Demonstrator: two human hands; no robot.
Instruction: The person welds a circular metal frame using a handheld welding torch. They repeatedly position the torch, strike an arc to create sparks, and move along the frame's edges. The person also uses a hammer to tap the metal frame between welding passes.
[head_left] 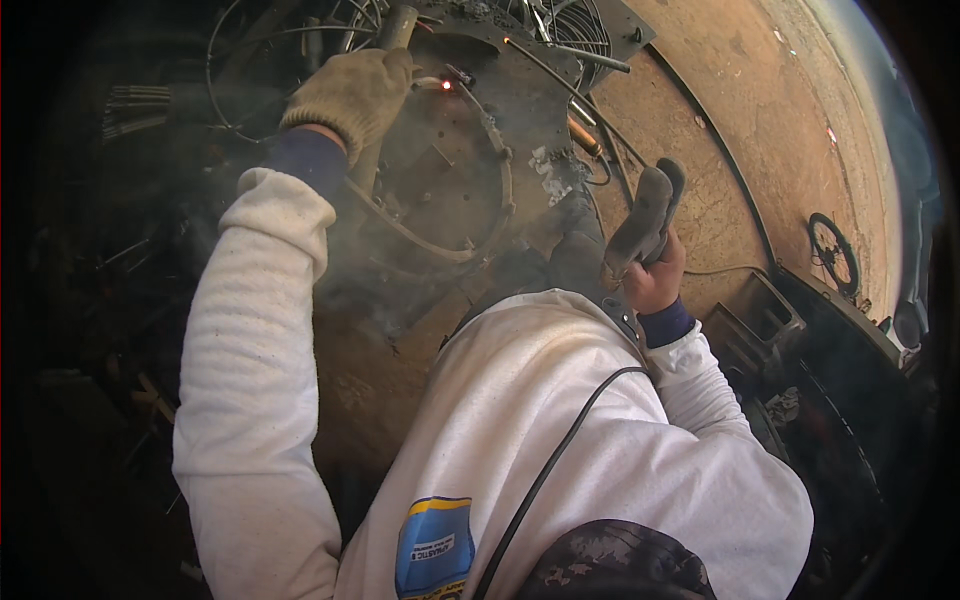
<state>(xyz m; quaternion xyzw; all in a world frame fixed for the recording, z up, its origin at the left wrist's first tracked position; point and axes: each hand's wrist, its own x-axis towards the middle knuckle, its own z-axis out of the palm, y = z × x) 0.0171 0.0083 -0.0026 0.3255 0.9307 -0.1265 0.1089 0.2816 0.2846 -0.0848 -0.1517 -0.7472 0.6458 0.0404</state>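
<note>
Glowing on the metal ring (440, 225), far left on the round steel surface (450, 150). Left hand (350, 95), gloved, closing around the electrode holder (395, 25); right hand (655, 275), bare, gripping a dark glove (645, 215). Best keeping the tip steady at the joint.

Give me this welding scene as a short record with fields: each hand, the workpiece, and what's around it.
Left hand: left hand in a tan work glove, closed around a welding holder
Weld point: glowing spot with smoke drifting below it
Workpiece: curved metal ring lying on a dark round steel plate
Right hand: right hand, bare, holding a dark glove away from the plate
Surroundings: wire fan guard at the top, sandy ground to the right
</note>
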